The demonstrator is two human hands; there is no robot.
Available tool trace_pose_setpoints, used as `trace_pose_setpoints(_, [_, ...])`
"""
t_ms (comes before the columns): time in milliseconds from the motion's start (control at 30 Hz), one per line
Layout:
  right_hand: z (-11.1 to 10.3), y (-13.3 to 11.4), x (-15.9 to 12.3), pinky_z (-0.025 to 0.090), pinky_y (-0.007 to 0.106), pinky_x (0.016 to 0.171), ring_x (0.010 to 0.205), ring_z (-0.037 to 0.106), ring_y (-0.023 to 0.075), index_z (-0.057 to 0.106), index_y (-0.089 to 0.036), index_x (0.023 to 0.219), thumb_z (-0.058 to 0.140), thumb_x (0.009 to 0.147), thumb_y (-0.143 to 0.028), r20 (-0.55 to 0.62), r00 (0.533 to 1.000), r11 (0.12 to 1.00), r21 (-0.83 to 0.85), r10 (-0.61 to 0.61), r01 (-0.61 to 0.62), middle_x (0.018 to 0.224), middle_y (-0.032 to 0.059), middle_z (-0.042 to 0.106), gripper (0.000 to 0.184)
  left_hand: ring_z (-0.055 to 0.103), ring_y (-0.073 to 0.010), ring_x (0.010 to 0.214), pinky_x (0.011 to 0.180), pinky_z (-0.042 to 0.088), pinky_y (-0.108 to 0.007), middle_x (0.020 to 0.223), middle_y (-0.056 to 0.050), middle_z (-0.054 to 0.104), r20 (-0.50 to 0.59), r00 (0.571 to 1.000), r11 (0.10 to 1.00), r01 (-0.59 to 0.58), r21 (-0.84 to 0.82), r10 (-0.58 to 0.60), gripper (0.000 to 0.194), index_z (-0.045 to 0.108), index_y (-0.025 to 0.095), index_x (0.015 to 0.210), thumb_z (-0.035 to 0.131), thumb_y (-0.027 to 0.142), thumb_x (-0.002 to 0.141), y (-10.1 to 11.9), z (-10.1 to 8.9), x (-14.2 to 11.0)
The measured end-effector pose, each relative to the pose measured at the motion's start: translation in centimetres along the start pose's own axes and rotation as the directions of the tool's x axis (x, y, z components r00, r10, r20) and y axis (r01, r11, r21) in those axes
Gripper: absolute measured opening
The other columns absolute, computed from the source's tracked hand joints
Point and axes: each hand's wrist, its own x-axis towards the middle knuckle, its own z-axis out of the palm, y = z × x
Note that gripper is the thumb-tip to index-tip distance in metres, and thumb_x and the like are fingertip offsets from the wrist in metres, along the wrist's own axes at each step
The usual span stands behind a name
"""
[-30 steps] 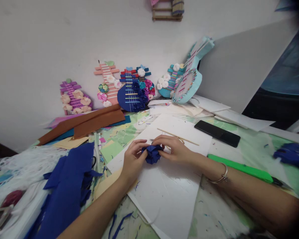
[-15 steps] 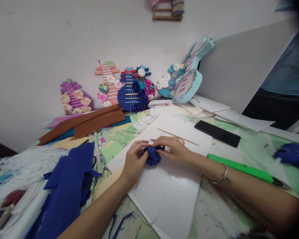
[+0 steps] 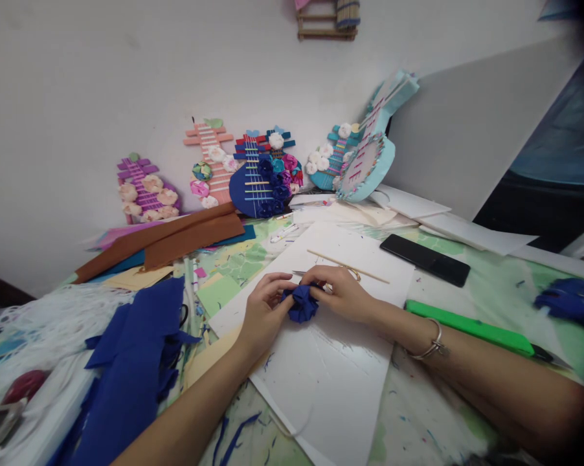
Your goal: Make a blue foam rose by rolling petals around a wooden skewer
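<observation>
Between my two hands is a dark blue paper flower [image 3: 302, 305], its petals ruffled, held just over a white sheet [image 3: 331, 382]. My left hand [image 3: 267, 305] pinches its left side between thumb and fingers. On the other side, my right hand [image 3: 339, 290] grips the flower's right and upper edge, fingertips curled behind it. A pair of scissors lies behind my right hand, mostly hidden; a blade tip [image 3: 298, 272] and a gold handle loop [image 3: 354, 273] show. Beyond them, a thin wooden stick [image 3: 348, 266] rests on the sheet.
Blue crepe paper [image 3: 131, 362] and white strings [image 3: 54, 323] lie at left, brown paper [image 3: 190, 239] behind. To the right are a black phone [image 3: 424, 259], a green cutter knife [image 3: 469, 327] and a blue bundle [image 3: 571, 303]. Decorated model instruments [image 3: 253, 184] lean along the wall.
The blue flower has shifted slightly to the right and turned a little in my fingers. My right-hand fingers have curled in closer around its edge.
</observation>
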Motion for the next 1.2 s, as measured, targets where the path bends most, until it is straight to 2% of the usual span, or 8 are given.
trace_pose_setpoints(333, [0.2, 0.0, 0.0, 0.044, 0.023, 0.065, 0.07, 0.057, 0.0108, 0.062, -0.017, 0.085, 0.049, 0.074, -0.005, -0.001, 0.999, 0.999, -0.033, 0.035, -0.035, 0.082, 0.0013, 0.065, 0.02, 0.057, -0.0174, 0.096, 0.073, 0.048, -0.026, 0.105, -0.007, 0.057, -0.043, 0.999, 0.998, 0.014, 0.056, -0.011, 0.009, 0.067, 0.017, 0.075, 0.058, 0.017, 0.076, 0.2, 0.1, 0.0])
trace_pose_setpoints(500, [0.4, -0.2, 0.0, 0.044, 0.024, 0.067, 0.071, 0.056, 0.0116, 0.062, -0.016, 0.084, 0.048, 0.074, -0.006, 0.007, 0.999, 0.997, -0.051, 0.052, -0.051, 0.081, 0.0018, 0.065, 0.019, 0.057, -0.0175, 0.096, 0.072, 0.048, -0.025, 0.108, -0.007, 0.057, -0.028, 1.0, 0.996, -0.005, 0.084, 0.007, 0.01, 0.068, 0.018, 0.077, 0.058, 0.015, 0.074, 0.2, 0.1, 0.0])
trace_pose_setpoints(833, [0.3, -0.2, -0.1, 0.043, 0.024, 0.066, 0.072, 0.056, 0.0118, 0.059, -0.017, 0.081, 0.049, 0.072, -0.006, 0.036, 0.999, 0.999, -0.051, 0.012, -0.011, 0.08, 0.0011, 0.063, 0.017, 0.057, -0.0166, 0.092, 0.067, 0.045, -0.024, 0.108, -0.007, 0.057, -0.015, 0.999, 0.986, -0.049, 0.162, 0.052, 0.013, 0.066, 0.018, 0.074, 0.054, 0.011, 0.075, 0.1, 0.2, -0.1])
trace_pose_setpoints(1033, [0.7, -0.5, -0.2, 0.042, 0.024, 0.066, 0.072, 0.054, 0.0128, 0.058, -0.016, 0.082, 0.05, 0.071, -0.007, -0.013, 0.998, 0.99, -0.129, 0.058, -0.059, 0.079, 0.0021, 0.062, 0.016, 0.057, -0.0166, 0.092, 0.069, 0.045, -0.025, 0.106, -0.007, 0.058, -0.035, 0.992, 0.954, -0.109, 0.278, 0.123, 0.012, 0.062, 0.017, 0.075, 0.053, 0.009, 0.074, 0.2, 0.2, -0.2])
trace_pose_setpoints(1200, [1.0, -0.6, -0.4, 0.042, 0.024, 0.066, 0.073, 0.054, 0.0132, 0.056, -0.017, 0.082, 0.05, 0.071, -0.006, -0.059, 0.998, 0.983, -0.18, 0.038, -0.048, 0.08, 0.003, 0.061, 0.016, 0.057, -0.0168, 0.088, 0.068, 0.046, -0.026, 0.103, -0.007, 0.058, -0.054, 0.984, 0.93, -0.143, 0.338, 0.17, 0.011, 0.06, 0.017, 0.073, 0.054, 0.007, 0.073, 0.4, 0.4, -0.4])
